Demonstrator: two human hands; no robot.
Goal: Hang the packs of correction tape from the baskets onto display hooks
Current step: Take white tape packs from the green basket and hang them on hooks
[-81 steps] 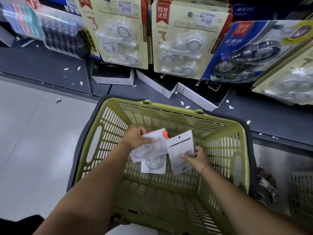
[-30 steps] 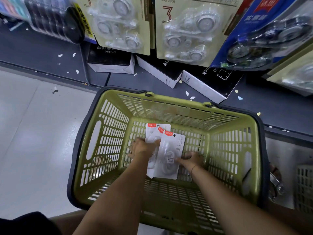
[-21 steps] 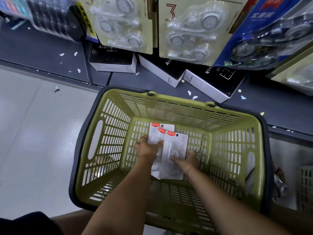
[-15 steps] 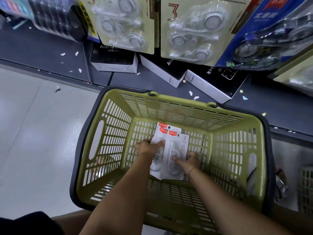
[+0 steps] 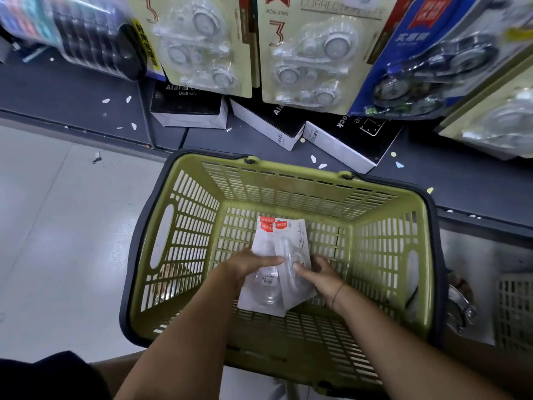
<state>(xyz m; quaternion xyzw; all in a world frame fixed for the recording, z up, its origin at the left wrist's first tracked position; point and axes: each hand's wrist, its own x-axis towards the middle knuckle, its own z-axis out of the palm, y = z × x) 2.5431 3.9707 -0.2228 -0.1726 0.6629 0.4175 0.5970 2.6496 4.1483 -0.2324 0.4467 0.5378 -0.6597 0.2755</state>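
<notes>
Both my hands are down inside the olive-green basket (image 5: 184, 215). Together they hold a small stack of white correction tape packs (image 5: 291, 243) with red labels at the top, fanned slightly so the red tabs overlap. My left hand (image 5: 245, 265) grips the stack from its left side, thumb across the front. My right hand (image 5: 320, 272) holds the right edge, its thumb pressed on the front pack's clear blister. How many packs lie in the stack is hidden by the overlap.
Cream correction tape cards (image 5: 305, 50) and a blue pack (image 5: 432, 59) hang above the dark shelf base (image 5: 72, 93). Black-and-white boxes (image 5: 187, 111) lie on that base. Another basket (image 5: 513, 310) shows at the right edge; pale floor lies on the left.
The loose packs have been turned face up and squared into one stack. Both hands closed in on its sides, and the stack shifted slightly toward me inside the basket.
</notes>
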